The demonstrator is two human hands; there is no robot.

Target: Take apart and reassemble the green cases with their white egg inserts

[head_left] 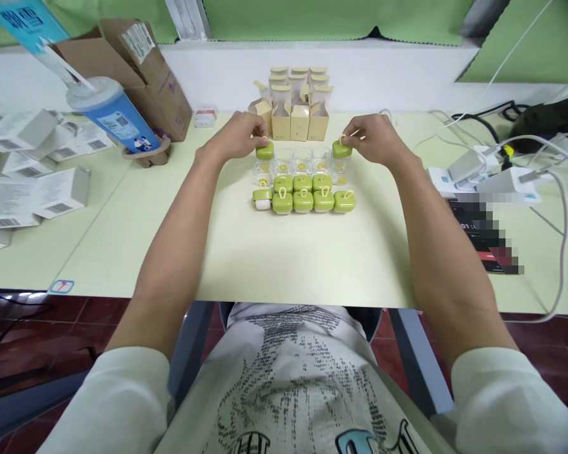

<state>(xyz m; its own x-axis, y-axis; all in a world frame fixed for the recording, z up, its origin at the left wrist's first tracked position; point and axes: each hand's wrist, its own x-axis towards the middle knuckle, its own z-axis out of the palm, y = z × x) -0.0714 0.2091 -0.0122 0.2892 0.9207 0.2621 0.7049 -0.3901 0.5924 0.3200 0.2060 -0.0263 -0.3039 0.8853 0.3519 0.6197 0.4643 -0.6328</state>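
Note:
At the back left of the group, my left hand pinches the pale loop of a small rounded green case. My right hand grips the loop of another green case at the back right. Between and below them sit clear plastic holders with yellow marks inside. Two rows of similar green cases with loops, among them a glossy green case, lie closer to me. A case at the front left shows a white lower part. Whether the two held cases touch the holders, I cannot tell.
Open cream cardboard boxes stand against the wall. On the left are a blue cup, a brown carton and white boxes. On the right lie power strips with white cables and a dark, partly blurred flat item.

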